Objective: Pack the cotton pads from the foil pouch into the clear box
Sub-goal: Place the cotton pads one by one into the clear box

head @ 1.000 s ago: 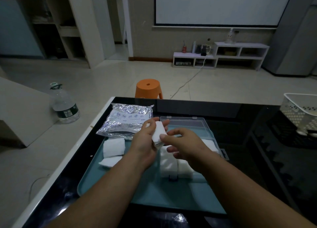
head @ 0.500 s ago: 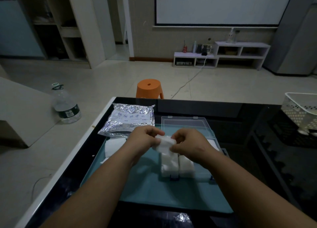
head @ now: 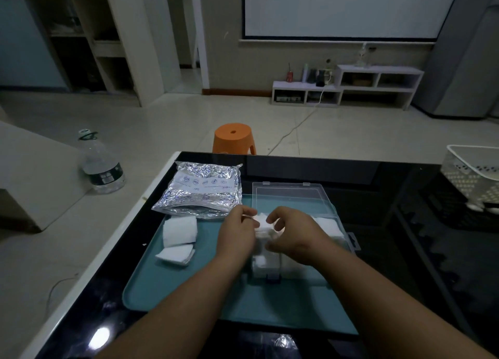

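While both hands meet over the left part of the clear box (head: 340,231), the left hand (head: 237,234) pinches a white cotton pad (head: 261,221) between thumb and forefinger, its other fingers curled under. The right hand (head: 294,237) nips the same pad from the other side with bent fingertips; its lower fingers curl down toward the box and hide much of the inside. The pad is bunched between the hands, so its long axis cannot be told.

More pads (head: 328,225) lie in the box at the right, and a white stack (head: 263,264) shows at its near wall. The box sits on a teal tray (head: 189,285) with its wide side toward the person, its lid (head: 289,196) laid open flat on the far side. The foil pouch (head: 202,191) lies flat at the tray's far left corner, near edge facing the hands. Two loose pads (head: 179,230) rest just in front of it. The tray lies on a black table (head: 378,183); an orange stool (head: 233,138) stands beyond.
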`<action>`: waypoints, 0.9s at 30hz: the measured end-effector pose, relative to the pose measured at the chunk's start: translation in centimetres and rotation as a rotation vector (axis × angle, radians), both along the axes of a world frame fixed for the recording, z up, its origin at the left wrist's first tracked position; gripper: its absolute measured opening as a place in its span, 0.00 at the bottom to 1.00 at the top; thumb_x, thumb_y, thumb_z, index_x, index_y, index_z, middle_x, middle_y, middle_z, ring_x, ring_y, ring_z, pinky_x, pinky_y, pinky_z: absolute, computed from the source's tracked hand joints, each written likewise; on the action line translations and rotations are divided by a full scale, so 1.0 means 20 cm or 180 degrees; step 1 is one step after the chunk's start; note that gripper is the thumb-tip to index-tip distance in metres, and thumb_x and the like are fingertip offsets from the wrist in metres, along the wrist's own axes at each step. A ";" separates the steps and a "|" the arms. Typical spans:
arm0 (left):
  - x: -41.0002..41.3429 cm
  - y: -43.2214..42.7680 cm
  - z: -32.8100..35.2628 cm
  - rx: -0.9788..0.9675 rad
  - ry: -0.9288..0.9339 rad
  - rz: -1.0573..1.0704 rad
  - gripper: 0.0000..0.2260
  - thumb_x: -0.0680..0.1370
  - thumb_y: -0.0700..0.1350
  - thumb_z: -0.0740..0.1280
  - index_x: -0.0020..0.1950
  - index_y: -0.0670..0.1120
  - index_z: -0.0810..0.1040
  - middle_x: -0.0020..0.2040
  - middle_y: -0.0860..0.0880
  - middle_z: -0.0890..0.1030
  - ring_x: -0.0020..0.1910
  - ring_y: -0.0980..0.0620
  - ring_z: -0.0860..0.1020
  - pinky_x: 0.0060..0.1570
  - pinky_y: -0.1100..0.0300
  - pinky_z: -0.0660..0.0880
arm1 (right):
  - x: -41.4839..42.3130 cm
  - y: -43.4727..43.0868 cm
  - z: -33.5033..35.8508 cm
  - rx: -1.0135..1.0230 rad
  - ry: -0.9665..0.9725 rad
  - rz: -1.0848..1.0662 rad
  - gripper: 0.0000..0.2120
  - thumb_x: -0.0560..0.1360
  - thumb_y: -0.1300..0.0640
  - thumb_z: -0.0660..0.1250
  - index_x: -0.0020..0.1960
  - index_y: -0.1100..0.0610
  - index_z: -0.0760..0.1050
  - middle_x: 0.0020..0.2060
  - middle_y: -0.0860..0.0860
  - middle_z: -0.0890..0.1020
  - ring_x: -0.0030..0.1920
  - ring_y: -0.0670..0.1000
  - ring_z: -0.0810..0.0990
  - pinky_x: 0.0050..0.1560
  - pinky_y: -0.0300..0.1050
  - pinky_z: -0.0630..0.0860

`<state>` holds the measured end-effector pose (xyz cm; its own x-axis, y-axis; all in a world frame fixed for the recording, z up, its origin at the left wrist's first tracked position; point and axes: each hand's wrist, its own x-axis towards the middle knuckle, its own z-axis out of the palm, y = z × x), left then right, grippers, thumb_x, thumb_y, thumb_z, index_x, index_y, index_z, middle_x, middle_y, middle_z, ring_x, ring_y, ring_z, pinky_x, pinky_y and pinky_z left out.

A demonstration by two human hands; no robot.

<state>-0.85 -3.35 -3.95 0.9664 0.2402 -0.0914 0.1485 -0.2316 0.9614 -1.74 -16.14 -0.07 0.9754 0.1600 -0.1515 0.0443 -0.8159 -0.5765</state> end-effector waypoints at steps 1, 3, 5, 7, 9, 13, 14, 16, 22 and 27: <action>0.00 0.00 0.00 -0.0069 -0.0023 0.0019 0.09 0.77 0.38 0.61 0.45 0.51 0.76 0.40 0.50 0.81 0.41 0.50 0.79 0.40 0.58 0.73 | 0.00 0.00 0.00 0.0042 -0.0039 0.0025 0.18 0.70 0.57 0.74 0.58 0.50 0.75 0.48 0.47 0.77 0.45 0.48 0.76 0.39 0.39 0.69; 0.00 -0.01 0.00 -0.0107 -0.0094 0.0011 0.08 0.78 0.40 0.61 0.44 0.51 0.76 0.38 0.50 0.81 0.40 0.49 0.79 0.42 0.57 0.74 | 0.00 0.01 -0.01 0.0061 -0.0139 0.0040 0.10 0.71 0.56 0.72 0.52 0.49 0.77 0.45 0.47 0.79 0.44 0.48 0.76 0.39 0.40 0.68; 0.00 -0.02 -0.01 -0.0232 -0.0199 0.0036 0.06 0.78 0.42 0.63 0.43 0.50 0.76 0.37 0.49 0.80 0.39 0.49 0.78 0.43 0.55 0.74 | 0.01 0.01 -0.02 0.0065 -0.0205 0.0007 0.05 0.72 0.56 0.72 0.46 0.49 0.77 0.41 0.47 0.79 0.43 0.48 0.76 0.39 0.41 0.69; -0.01 -0.03 0.00 -0.0503 -0.0421 0.0110 0.06 0.78 0.41 0.63 0.42 0.50 0.76 0.35 0.49 0.80 0.37 0.52 0.78 0.41 0.57 0.73 | 0.01 0.01 -0.01 0.0122 -0.0187 -0.0017 0.05 0.72 0.56 0.72 0.45 0.49 0.77 0.37 0.45 0.77 0.40 0.47 0.75 0.36 0.40 0.69; -0.02 -0.02 0.01 -0.0575 -0.0654 0.0232 0.08 0.77 0.38 0.63 0.43 0.50 0.76 0.35 0.51 0.80 0.35 0.57 0.78 0.37 0.61 0.72 | 0.02 0.00 0.00 0.0208 -0.0149 -0.0043 0.06 0.70 0.58 0.74 0.44 0.51 0.79 0.37 0.46 0.79 0.39 0.47 0.76 0.36 0.39 0.71; -0.01 -0.03 -0.03 -0.0205 -0.0577 0.0206 0.11 0.77 0.36 0.62 0.44 0.53 0.75 0.40 0.52 0.80 0.41 0.54 0.79 0.39 0.60 0.73 | 0.02 0.00 -0.01 0.0121 0.0123 -0.0106 0.10 0.68 0.61 0.74 0.44 0.50 0.77 0.41 0.49 0.81 0.41 0.48 0.79 0.44 0.45 0.78; -0.01 -0.03 -0.05 -0.0150 -0.0511 0.0173 0.11 0.77 0.37 0.62 0.44 0.53 0.74 0.41 0.51 0.81 0.42 0.51 0.79 0.39 0.59 0.73 | 0.01 0.01 -0.02 0.0005 0.0173 -0.0109 0.12 0.68 0.60 0.74 0.48 0.50 0.77 0.43 0.49 0.81 0.42 0.48 0.79 0.45 0.45 0.78; -0.01 -0.03 -0.06 -0.0093 -0.0458 0.0178 0.10 0.78 0.39 0.63 0.44 0.54 0.74 0.42 0.50 0.80 0.40 0.51 0.78 0.35 0.63 0.72 | 0.01 0.01 -0.03 -0.0110 0.0135 -0.0088 0.16 0.68 0.58 0.75 0.53 0.51 0.76 0.45 0.49 0.80 0.42 0.47 0.77 0.42 0.42 0.77; 0.00 -0.05 -0.05 -0.0284 -0.0538 0.0233 0.08 0.78 0.39 0.63 0.46 0.53 0.74 0.38 0.50 0.80 0.38 0.51 0.78 0.38 0.60 0.72 | 0.01 0.02 -0.02 -0.0088 -0.0051 -0.0011 0.08 0.69 0.57 0.73 0.46 0.50 0.77 0.44 0.50 0.81 0.45 0.51 0.78 0.44 0.44 0.74; 0.00 -0.04 -0.07 -0.0054 -0.0291 0.0178 0.04 0.80 0.42 0.60 0.51 0.49 0.74 0.39 0.52 0.77 0.37 0.55 0.75 0.34 0.63 0.70 | 0.00 0.02 -0.03 -0.0021 -0.0111 0.0021 0.08 0.70 0.55 0.72 0.46 0.48 0.75 0.44 0.48 0.80 0.45 0.50 0.77 0.42 0.42 0.71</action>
<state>-0.83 -4.10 -5.43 0.9561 0.2931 -0.0082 0.0723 -0.2088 0.9753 -1.83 -15.78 -0.74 0.9791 0.1655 -0.1185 0.0696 -0.8193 -0.5692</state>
